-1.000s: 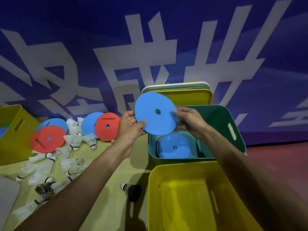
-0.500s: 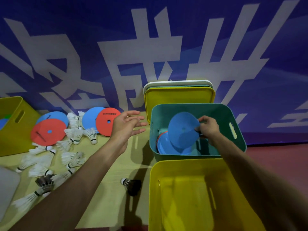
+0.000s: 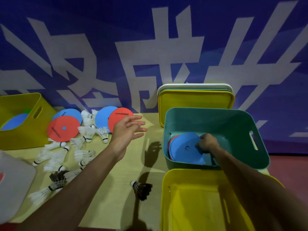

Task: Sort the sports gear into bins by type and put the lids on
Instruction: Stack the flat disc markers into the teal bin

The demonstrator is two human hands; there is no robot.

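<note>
My right hand [image 3: 206, 143] reaches down inside the green bin [image 3: 215, 119] and grips the edge of a blue disc [image 3: 185, 147], which lies on a stack of red and blue discs there. My left hand [image 3: 127, 130] hovers open above the mat, fingers spread, just in front of a red disc [image 3: 116, 120]. More discs lie at the back left: a red one [image 3: 63, 129] over a blue one [image 3: 70, 113], and another blue one [image 3: 103, 116]. White shuttlecocks [image 3: 86, 132] are scattered on the left.
An empty yellow bin [image 3: 203, 197] stands nearest me on the right. Lids [image 3: 195, 99] lean on the wall behind the green bin. Another yellow bin [image 3: 20, 120] with a blue disc stands far left. A dark shuttlecock [image 3: 141, 189] lies mid-mat. A grey lid [image 3: 13, 184] is at lower left.
The blue disc passed from both hands to my right hand alone and went down into the green bin onto the stack. My left hand let go and drifted left, open.
</note>
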